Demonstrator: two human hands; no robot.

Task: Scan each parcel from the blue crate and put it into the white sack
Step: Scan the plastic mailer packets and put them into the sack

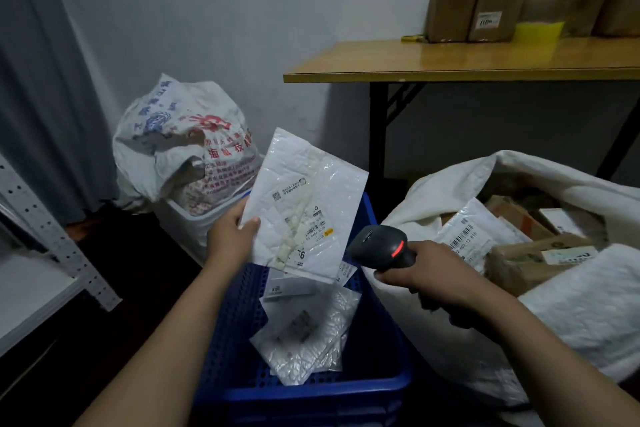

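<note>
My left hand (231, 235) pinches a white bubble-mailer parcel (304, 204) by its left edge and holds it tilted above the blue crate (239, 340), label side toward me. My right hand (422, 274) grips a black barcode scanner (381, 246) just right of the parcel; a red light glows on the scanner's head. Inside the crate lie more white plastic parcels (304, 333). To the right, the open white sack (568, 315) holds a white labelled parcel (474, 236) and several cardboard boxes (530, 260).
A printed woven bag (183, 146) stands behind the crate by the wall. A wooden folding table (450, 62) at upper right carries brown cardboard boxes (485, 3). A white metal shelf frame (52, 239) stands at the left, beside a grey curtain.
</note>
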